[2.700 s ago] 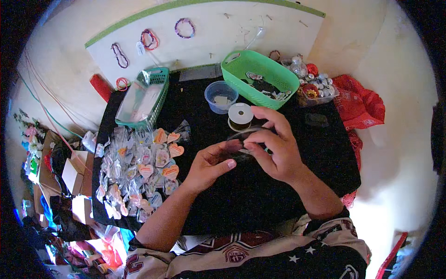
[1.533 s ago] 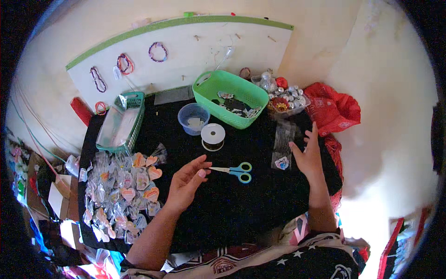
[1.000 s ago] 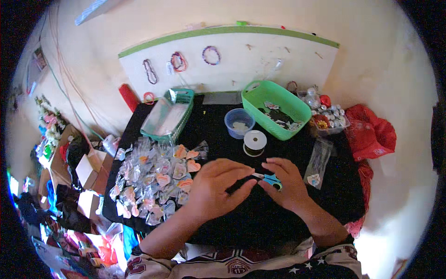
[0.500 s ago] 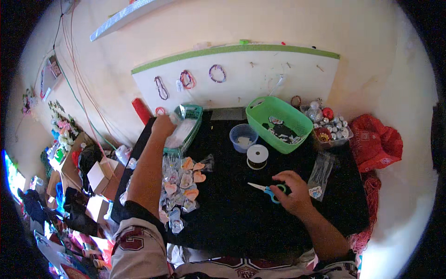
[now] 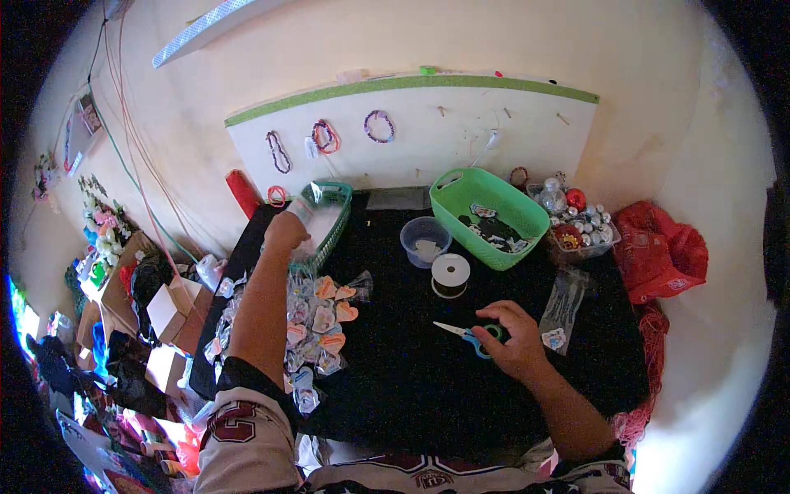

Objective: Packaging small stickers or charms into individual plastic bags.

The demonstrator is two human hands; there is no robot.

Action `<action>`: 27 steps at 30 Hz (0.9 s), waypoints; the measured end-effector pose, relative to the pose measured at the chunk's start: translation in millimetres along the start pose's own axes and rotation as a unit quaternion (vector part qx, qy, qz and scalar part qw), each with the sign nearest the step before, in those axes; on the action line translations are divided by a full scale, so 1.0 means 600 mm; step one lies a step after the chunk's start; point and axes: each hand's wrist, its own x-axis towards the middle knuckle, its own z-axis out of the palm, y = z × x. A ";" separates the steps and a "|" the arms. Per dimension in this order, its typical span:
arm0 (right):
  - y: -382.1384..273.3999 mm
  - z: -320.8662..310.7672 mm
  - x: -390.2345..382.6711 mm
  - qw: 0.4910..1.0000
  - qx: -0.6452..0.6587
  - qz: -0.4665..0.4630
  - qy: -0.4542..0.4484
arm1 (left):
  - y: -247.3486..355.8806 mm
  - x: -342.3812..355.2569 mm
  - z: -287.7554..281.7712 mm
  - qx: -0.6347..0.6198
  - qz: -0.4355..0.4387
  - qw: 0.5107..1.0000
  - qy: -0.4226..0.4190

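My left hand (image 5: pixel 286 230) reaches into the teal basket (image 5: pixel 332 238) of clear plastic bags (image 5: pixel 321 214) at back left; its fingertips are hard to make out. Below it many small wrapped pieces (image 5: pixel 317 329) with heart-shaped orange and white tags lie spread on the black tabletop (image 5: pixel 395 379). My right hand (image 5: pixel 504 333) is curled over the blue handles of the scissors (image 5: pixel 461 331), their blades pointing left. Right of it lies a long clear bag (image 5: pixel 561 300) with a small printed piece. A white spool (image 5: pixel 451 267) stands beyond the scissors.
A green basket (image 5: pixel 527 214) holds small flat pieces, beside a blue tub (image 5: pixel 411 247) and a box of baubles (image 5: pixel 588 222). Red bag (image 5: pixel 658 255) lies at the right edge. Bracelets (image 5: pixel 379 126) hang on a white board behind; cardboard boxes (image 5: pixel 173 309) crowd the left.
The clear item handled earlier now lies at right. My left hand has moved from near the scissors up-left into the teal basket; my right hand has closed over the scissors' handles.
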 end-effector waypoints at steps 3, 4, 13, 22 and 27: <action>-0.009 0.011 0.005 1.000 0.020 -0.020 -0.010 | -0.101 0.038 0.043 0.051 0.031 0.997 0.052; -0.007 0.011 0.004 1.000 0.019 -0.018 -0.010 | -0.106 0.042 0.038 0.050 0.032 0.997 0.051; -0.017 0.015 0.005 0.999 0.026 -0.027 0.002 | -0.100 -0.018 -0.104 -0.026 0.126 0.941 0.314; -0.018 0.005 -0.008 0.996 0.080 0.001 0.032 | 0.186 -0.340 -0.146 -0.565 0.192 0.802 -0.017; -0.026 0.036 -0.014 0.906 0.387 0.170 -0.024 | 0.242 -0.470 -0.017 -0.635 0.206 0.719 -0.195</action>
